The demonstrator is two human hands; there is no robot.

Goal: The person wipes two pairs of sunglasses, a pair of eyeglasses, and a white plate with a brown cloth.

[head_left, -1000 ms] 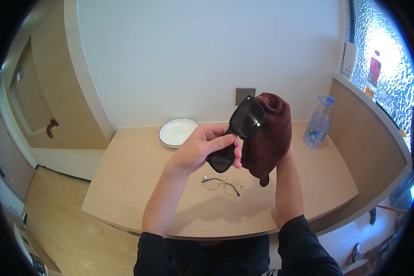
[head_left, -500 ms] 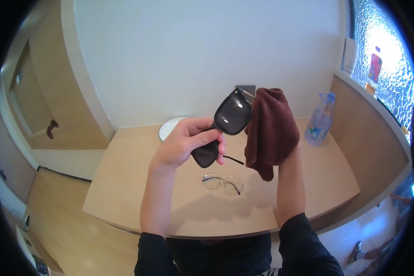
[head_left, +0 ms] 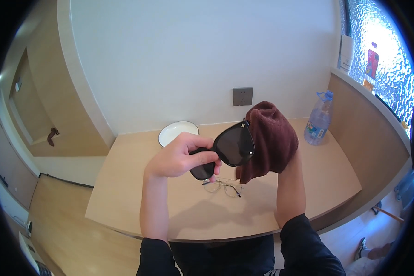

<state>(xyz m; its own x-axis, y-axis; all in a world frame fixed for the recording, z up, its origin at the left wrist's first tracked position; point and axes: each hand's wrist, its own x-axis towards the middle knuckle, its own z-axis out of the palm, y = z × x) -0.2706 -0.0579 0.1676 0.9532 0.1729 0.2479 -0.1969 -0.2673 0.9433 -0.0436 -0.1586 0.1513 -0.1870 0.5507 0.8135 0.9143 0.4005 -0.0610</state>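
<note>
- Left hand (head_left: 181, 158), near the centre of the frame, has its thumb and fingers closed around the middle of a pair of black plastic-framed sunglasses (head_left: 234, 143) with large dark lenses.
- These sunglasses are held up tilted, one lens to the upper right of the fingers and the other, partly covered by them, to the lower left.
- Right of centre, a dark reddish-brown soft cloth (head_left: 271, 142) covers the right hand; whether the fingers beneath are clenched or loose, I cannot tell. Its left side meets the outer edge of the upper lens.
- Below the sunglasses, a pair of clear eyeglasses with a thin metal frame and dark temple tips (head_left: 235, 190) lies on the pale wood-grain desk (head_left: 124, 188), partly hidden behind the left fingers and the cloth.
- Just beyond the left hand, left of centre, sits a shallow round white dish with a dark rim (head_left: 177, 131).
- Toward the right of the frame, a clear plastic bottle with a blue cap and a coloured label (head_left: 317, 123) stands upright near the curved wooden partition (head_left: 368, 124).
- Above the cloth, a grey square wall socket (head_left: 243, 96) is set in the white wall (head_left: 193, 55).
</note>
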